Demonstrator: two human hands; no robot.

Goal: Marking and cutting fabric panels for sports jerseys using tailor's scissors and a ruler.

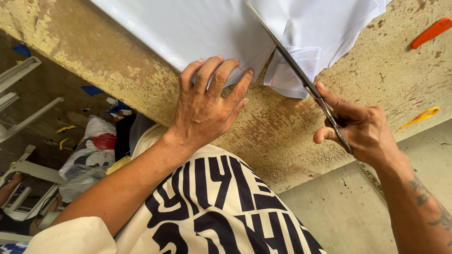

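White cloth (188,28) lies on a worn, stained table (278,136). My left hand (209,103) presses flat on the cloth's near edge, fingers spread. My right hand (362,129) grips the handles of long metal scissors (296,70), whose blades run up and left into the cloth, along a cut between the flat piece and a folded white piece (320,33) on the right.
An orange handle (431,32) and a yellow scissor-like tool (419,118) lie on the table at right. A measuring tape (372,176) hangs off the table's edge. On the left, below the table, are white plastic chairs (23,89), stuffed bags (92,150) and scraps.
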